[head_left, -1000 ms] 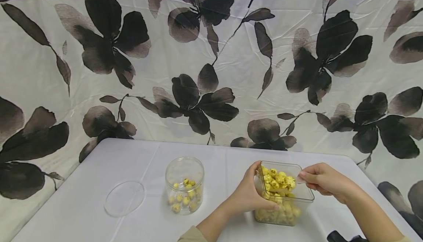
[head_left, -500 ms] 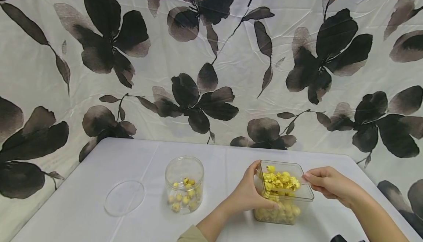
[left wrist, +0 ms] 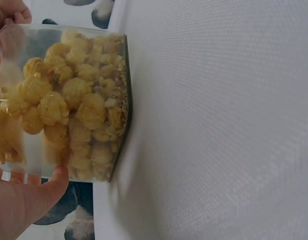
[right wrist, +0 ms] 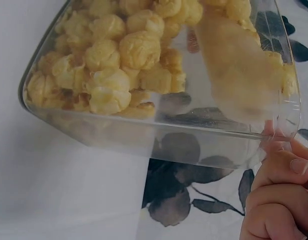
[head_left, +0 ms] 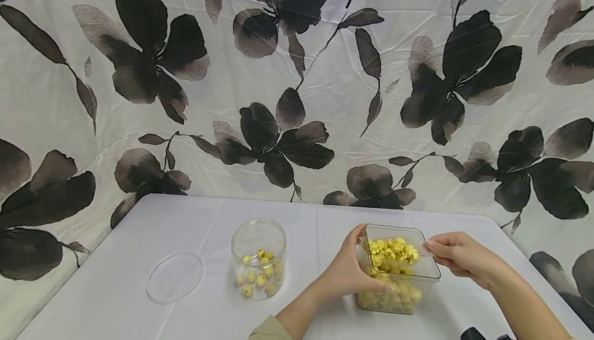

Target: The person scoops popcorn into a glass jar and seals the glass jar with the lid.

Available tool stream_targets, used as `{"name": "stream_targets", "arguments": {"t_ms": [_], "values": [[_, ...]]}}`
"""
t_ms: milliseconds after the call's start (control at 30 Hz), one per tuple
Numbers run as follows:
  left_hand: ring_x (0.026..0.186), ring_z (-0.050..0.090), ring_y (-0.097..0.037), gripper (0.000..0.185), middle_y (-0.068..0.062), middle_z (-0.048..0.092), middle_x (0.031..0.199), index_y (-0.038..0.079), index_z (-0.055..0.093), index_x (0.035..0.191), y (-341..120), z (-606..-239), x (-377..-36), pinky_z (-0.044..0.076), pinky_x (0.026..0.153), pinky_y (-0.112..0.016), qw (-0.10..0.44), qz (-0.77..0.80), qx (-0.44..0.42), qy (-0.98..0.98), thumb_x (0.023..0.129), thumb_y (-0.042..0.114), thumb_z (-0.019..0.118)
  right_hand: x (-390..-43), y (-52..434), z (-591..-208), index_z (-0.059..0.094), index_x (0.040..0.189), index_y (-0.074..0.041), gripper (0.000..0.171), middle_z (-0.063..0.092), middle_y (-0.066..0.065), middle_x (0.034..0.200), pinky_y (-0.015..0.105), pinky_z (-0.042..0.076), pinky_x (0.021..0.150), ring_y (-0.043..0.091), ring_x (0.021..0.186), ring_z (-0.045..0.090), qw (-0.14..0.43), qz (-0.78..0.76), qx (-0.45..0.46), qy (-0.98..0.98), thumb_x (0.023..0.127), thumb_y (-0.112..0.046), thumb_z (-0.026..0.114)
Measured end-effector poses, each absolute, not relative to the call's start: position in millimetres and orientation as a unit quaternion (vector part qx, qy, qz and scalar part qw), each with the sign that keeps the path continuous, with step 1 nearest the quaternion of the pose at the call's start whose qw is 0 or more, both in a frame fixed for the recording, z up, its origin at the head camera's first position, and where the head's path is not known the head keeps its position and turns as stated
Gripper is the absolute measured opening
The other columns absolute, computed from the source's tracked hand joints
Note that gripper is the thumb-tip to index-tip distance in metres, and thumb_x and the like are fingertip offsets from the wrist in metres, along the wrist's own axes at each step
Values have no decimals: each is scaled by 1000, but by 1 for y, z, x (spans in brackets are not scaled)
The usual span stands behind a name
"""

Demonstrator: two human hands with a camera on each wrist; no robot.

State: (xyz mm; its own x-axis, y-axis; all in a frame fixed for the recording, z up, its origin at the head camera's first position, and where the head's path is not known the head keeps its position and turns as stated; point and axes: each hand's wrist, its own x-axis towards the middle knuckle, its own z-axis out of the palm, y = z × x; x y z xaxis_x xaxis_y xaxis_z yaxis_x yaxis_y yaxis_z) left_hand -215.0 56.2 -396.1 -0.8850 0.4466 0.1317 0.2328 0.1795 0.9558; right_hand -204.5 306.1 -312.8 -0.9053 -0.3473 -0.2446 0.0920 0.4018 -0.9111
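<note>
In the head view, my left hand (head_left: 350,273) grips the left side of a clear square container (head_left: 429,279), thumb on the near wall. Popcorn (head_left: 394,251) fills much of it. At the container's right rim, my right hand (head_left: 457,255) pinches the handle end of a clear scoop (head_left: 425,251). The scoop's far end lies in among the popcorn, its outline hard to make out. The right wrist view shows the curled right fingers (right wrist: 276,200) beside the container's rim. Through the wall in the left wrist view, the popcorn (left wrist: 76,95) is packed toward the base.
Left of the container stands a clear round jar (head_left: 260,231) with some popcorn low inside. A clear round lid (head_left: 175,278) lies farther left on the white table (head_left: 116,278). A dark object (head_left: 473,334) shows at the bottom edge. Floral cloth (head_left: 278,46) hangs behind.
My right hand has shifted slightly right with the scoop. The popcorn on top has shifted, and a piece that stood up at the back left has dropped. My left hand stays put.
</note>
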Motion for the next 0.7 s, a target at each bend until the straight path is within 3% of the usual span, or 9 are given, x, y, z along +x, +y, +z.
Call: {"name": "stream_targets", "arguments": {"t_ms": [400,700], "values": [[129,29,-16,116,4,29,140,27,16,147,56,-396,-215,28,104,-47,87,599,222,764,57,25,90,-210,306,-313,64,99,2,29,49,-7,61,19,25,42,0,44,30,192,-548,-74,811,100,-15,41],[126,31,-13,115,7,29,138,26,16,147,56,-396,-216,29,104,-46,91,599,223,764,58,25,89,-211,308,-313,66,95,-7,26,49,-8,60,19,23,42,0,45,30,197,-560,-76,801,100,-17,43]]}}
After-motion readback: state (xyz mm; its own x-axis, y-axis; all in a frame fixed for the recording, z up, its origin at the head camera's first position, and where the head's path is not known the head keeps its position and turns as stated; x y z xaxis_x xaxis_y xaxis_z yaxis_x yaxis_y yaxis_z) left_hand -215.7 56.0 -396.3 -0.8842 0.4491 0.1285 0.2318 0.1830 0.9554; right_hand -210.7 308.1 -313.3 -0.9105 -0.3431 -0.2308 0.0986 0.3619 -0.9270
